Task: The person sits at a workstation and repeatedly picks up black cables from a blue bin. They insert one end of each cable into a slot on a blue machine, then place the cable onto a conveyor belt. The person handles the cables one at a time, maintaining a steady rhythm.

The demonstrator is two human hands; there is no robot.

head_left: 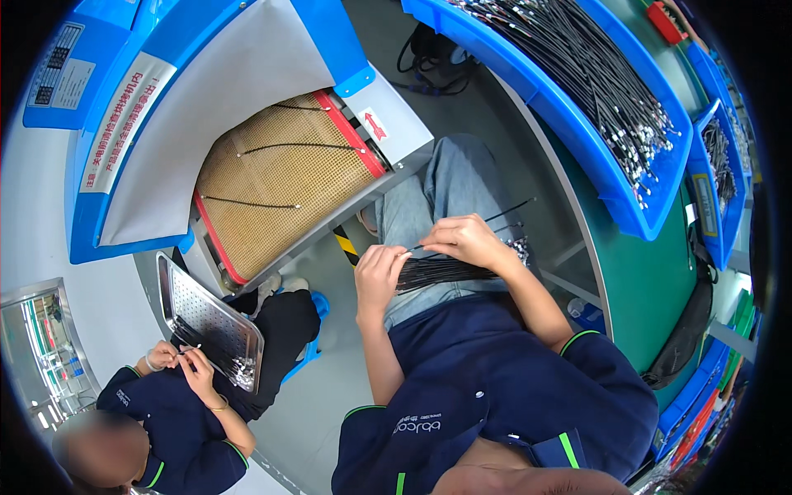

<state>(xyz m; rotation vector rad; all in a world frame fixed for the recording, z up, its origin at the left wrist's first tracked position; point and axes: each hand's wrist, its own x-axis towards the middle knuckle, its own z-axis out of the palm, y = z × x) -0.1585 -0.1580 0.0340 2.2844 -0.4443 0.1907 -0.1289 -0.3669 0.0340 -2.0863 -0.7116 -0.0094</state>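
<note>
From the head view, the left hand [378,276] is pinching one thin wire while the right hand [466,239] is closing over the bundle of black wires [445,271] lying across the lap; teasing strands out singly should keep them untangled. Beyond the right hand, a blue bin [577,140] is holding many more wires; left of the grip, three are lying on a mesh belt [280,177].

Three black cables [285,148] are lying on the mesh conveyor belt [272,177], one belt only. Two people are sitting in view, so four hands are showing. One perforated metal tray [206,318] is resting on the co-worker's lap. At least three blue bins [577,124] are holding cables; the cables inside them and the lap bundle [445,271] are too dense to count.
</note>
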